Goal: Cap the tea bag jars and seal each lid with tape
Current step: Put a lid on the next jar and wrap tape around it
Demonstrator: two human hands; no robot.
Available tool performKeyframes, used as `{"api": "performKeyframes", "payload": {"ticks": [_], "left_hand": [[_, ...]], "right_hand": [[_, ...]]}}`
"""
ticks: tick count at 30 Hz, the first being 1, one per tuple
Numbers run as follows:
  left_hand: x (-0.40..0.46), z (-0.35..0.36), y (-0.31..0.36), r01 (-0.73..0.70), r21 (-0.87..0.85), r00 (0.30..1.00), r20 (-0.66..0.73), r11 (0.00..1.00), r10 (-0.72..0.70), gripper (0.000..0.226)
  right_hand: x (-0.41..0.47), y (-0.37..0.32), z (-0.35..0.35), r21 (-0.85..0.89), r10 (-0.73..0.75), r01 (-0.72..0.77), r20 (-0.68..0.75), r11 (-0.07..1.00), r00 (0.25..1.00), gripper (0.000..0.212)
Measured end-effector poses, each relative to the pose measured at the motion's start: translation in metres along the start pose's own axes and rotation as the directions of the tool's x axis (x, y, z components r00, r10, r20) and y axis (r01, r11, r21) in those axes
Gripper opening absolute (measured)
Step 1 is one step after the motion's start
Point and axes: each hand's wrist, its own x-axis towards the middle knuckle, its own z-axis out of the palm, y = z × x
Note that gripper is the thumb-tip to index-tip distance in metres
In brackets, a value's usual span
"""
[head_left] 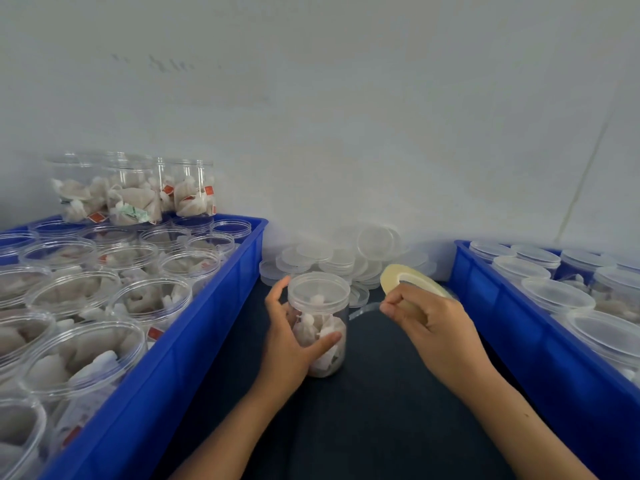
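Observation:
A clear jar of tea bags [322, 344] stands upright on the dark surface in the middle, with a clear lid [318, 287] on top. My left hand [287, 344] wraps around the jar's left side, thumb across its front. My right hand [429, 323] grips a pale yellow roll of tape [408, 277] just right of the jar. A short clear strip of tape [363, 310] runs from the roll toward the jar's lid.
A blue crate [194, 348] on the left holds several uncapped jars of tea bags, with more stacked at its back. Another blue crate [512, 327] on the right holds capped jars. A pile of loose clear lids [346, 258] lies behind the jar against the white wall.

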Motion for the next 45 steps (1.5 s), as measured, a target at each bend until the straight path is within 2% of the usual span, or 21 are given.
{"api": "performKeyframes", "payload": {"ticks": [2,6,9,15,18,22,26,34,41,45], "left_hand": [[0.000,-0.001,-0.002,-0.027,0.054,1.000,0.018,0.998,0.026,0.101],[0.000,-0.001,0.004,0.014,-0.020,1.000,0.025,1.000,-0.014,0.088],[0.000,0.001,0.008,0.002,-0.001,1.000,0.030,1.000,-0.002,0.078],[-0.004,0.004,0.018,0.002,-0.073,0.996,0.089,0.997,0.004,0.072],[-0.002,0.005,0.025,-0.069,-0.082,0.992,0.099,0.994,0.077,0.072],[0.000,0.004,0.030,-0.072,-0.128,0.980,0.176,0.989,0.095,0.055],[0.000,0.005,0.034,-0.015,-0.217,0.991,0.127,0.976,0.044,0.051],[0.000,0.007,0.035,0.001,-0.238,0.998,0.056,0.971,0.012,0.030],[0.002,0.008,0.034,-0.003,-0.256,0.999,0.037,0.967,0.013,0.025],[0.003,0.009,0.034,0.015,-0.243,0.998,0.055,0.970,-0.002,0.028]], "right_hand": [[0.005,-0.003,0.004,0.045,0.017,-0.018,0.016,0.999,1.000,0.015],[0.017,-0.004,0.005,0.114,0.069,-0.081,0.106,0.990,0.992,0.018],[0.023,-0.005,0.005,0.123,0.087,-0.105,0.141,0.987,0.986,0.019],[0.024,-0.010,0.014,0.210,0.131,-0.164,0.164,0.964,0.978,0.022],[0.024,-0.012,0.016,0.183,0.146,-0.174,0.155,0.968,0.977,0.022],[0.023,-0.015,0.017,0.113,0.151,-0.167,0.141,0.979,0.978,0.022],[0.020,-0.022,0.019,0.090,0.165,-0.179,0.140,0.980,0.976,0.023],[0.020,-0.034,0.023,0.034,0.218,-0.224,0.132,0.974,0.967,0.022],[0.022,-0.033,0.014,0.061,0.206,-0.219,0.164,0.974,0.965,0.025],[0.022,-0.034,0.008,0.022,0.222,-0.230,0.185,0.973,0.957,0.025]]}}
